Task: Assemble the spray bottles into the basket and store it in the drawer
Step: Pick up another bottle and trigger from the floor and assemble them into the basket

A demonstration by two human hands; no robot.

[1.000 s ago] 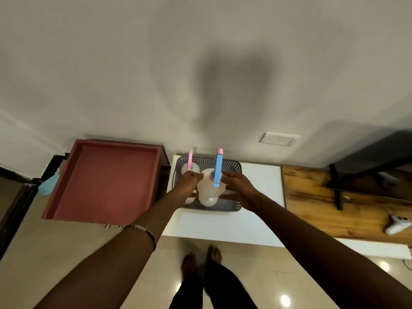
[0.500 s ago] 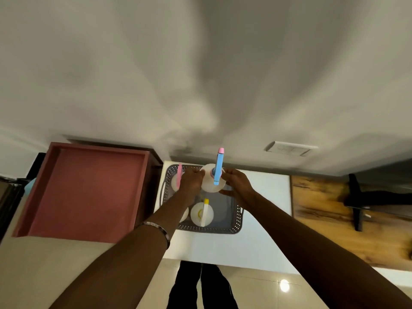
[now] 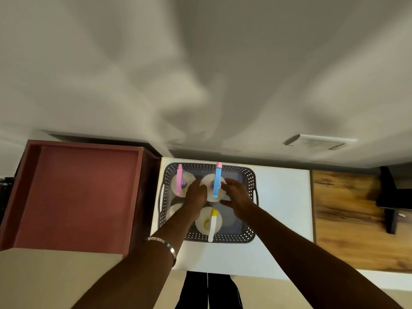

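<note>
Blue-trigger spray bottle (image 3: pixel 211 190) held by both hands; no writing legible.

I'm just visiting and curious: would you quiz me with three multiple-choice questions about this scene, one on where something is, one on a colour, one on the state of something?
1. Where does the grey basket stand?
A. on the white table
B. inside the red drawer
C. on the floor

2. What colour is the sprayer of the bottle between the two hands?
A. yellow
B. green
C. blue

3. In what state is the red drawer?
A. pushed shut
B. pulled open
C. taken out and flipped over

Answers:
1. A, the basket sits on the white table, right of the drawer.
2. C, the left hand and right hand flank the blue-topped bottle.
3. B, its bare red inside faces up, with no basket in it.
</note>
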